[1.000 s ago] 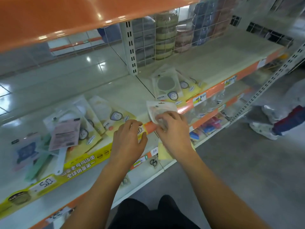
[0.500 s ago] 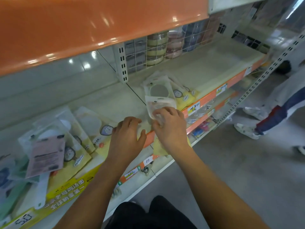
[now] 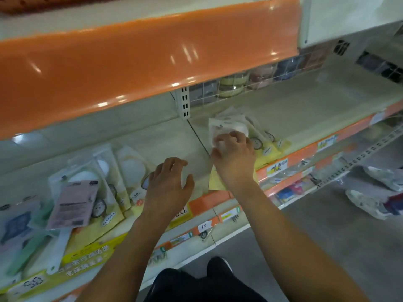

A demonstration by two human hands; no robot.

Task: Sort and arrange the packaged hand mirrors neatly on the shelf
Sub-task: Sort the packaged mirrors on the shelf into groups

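Setting: shop aisle with cream metal shelf [image 3: 305,110] boards edged in orange price strips; grey floor to the right.
Upper shelf: broad glossy orange front [image 3: 130,62] overhangs the scene.
Right hand [image 3: 234,159]: reaches onto the shelf right of the slotted upright [image 3: 184,103]; fingers [image 3: 222,138] are curled round a packaged hand mirror [image 3: 226,129], a clear sleeve with a white round mirror inside.
Held mirror: sits on top of the right stack [image 3: 266,144], a small pile of yellow-card mirror packs lying at the shelf's front edge.
Left hand [image 3: 169,185]: hovers palm down over the bare shelf between the two groups, fingers spread and relaxed, holding nothing.
Left pile [image 3: 104,184]: loose, overlapping mirror packs on yellow cards, lying at mixed angles left of the left hand.
Pink pack [image 3: 73,203]: lies tilted on top of that pile.
White handle [image 3: 57,251]: sticks out past the shelf edge, over the yellow banner strip [image 3: 82,260].
Wire grid [image 3: 218,88]: at the shelf back, with stacked round tubs behind it.
Lower shelf: price tag marked 10 [image 3: 204,226]; small goods, blurred.
Floor, right: someone's white trainers [image 3: 370,205].
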